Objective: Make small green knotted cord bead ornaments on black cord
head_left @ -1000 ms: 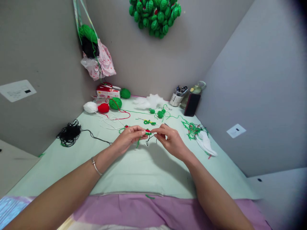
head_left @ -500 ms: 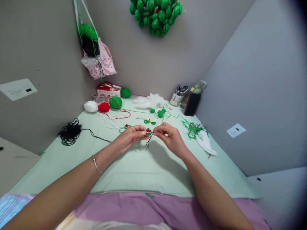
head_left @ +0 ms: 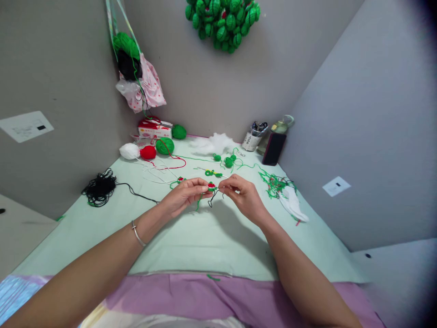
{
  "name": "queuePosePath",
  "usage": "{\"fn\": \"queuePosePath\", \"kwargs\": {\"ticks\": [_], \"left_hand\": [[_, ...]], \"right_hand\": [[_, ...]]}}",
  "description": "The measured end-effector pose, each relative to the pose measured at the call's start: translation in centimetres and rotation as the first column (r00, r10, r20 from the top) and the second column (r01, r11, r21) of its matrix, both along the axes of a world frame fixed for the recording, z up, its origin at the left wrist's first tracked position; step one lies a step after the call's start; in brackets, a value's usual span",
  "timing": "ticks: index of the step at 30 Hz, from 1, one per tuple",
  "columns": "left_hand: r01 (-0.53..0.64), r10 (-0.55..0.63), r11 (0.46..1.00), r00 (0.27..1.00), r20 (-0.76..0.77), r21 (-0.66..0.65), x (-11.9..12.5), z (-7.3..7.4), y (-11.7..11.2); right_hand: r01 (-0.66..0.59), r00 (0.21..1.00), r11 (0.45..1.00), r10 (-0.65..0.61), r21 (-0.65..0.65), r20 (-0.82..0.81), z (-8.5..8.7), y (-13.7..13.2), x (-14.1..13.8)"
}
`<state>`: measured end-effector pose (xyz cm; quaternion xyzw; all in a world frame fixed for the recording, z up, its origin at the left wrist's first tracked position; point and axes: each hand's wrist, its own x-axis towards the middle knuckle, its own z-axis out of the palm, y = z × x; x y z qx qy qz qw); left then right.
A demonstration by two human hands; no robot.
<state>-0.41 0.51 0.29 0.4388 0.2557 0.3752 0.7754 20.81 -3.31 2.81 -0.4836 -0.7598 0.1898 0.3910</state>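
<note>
Pinched between the thumb and fingers of my left hand [head_left: 186, 193] is a small crochet piece [head_left: 211, 187], red in the middle with white and green edging. My right hand [head_left: 241, 193] is closed at the piece's right edge, its fingertips pinching black yarn [head_left: 210, 202]; whether a needle is there too is too small to tell. The yarn hangs in a loop below the piece, and a green tail [head_left: 198, 203] dangles beside it. Just beyond my hands lie a similar red and green piece [head_left: 181, 180] and a crochet hook [head_left: 223, 176] near green-yellow loops [head_left: 212, 173].
Black yarn [head_left: 99, 187] lies heaped at left. White [head_left: 129, 151], red [head_left: 148, 152] and green balls [head_left: 165, 146] sit behind. White stuffing [head_left: 216, 143], a pen cup [head_left: 251, 139] and a phone [head_left: 274, 149] line the back. Green scraps [head_left: 273, 184] lie right.
My right hand has shifted very slightly to the right. A short black strand now shows beneath its fingertips, and the hanging black loop has risen a little. My left hand keeps its place.
</note>
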Motion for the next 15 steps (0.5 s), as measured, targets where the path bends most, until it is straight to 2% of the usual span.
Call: {"fn": "queuePosePath", "kwargs": {"ticks": [10,13,15], "left_hand": [[-0.023,0.025,0.998,0.999,-0.041,0.053,0.4,-0.4,-0.3],[-0.057,0.064,0.994,0.996,-0.07,0.088,0.7,-0.6,-0.5],[-0.077,0.089,0.99,0.991,-0.1,0.12,0.9,-0.7,-0.7]], "right_hand": [[0.072,0.997,0.997,-0.07,0.035,-0.042,-0.4,-0.4,-1.5],[0.051,0.998,0.993,-0.053,0.105,0.018,-0.6,-0.8,-2.1],[0.036,0.989,0.982,-0.061,0.184,0.132,-0.7,-1.0,-2.3]]}}
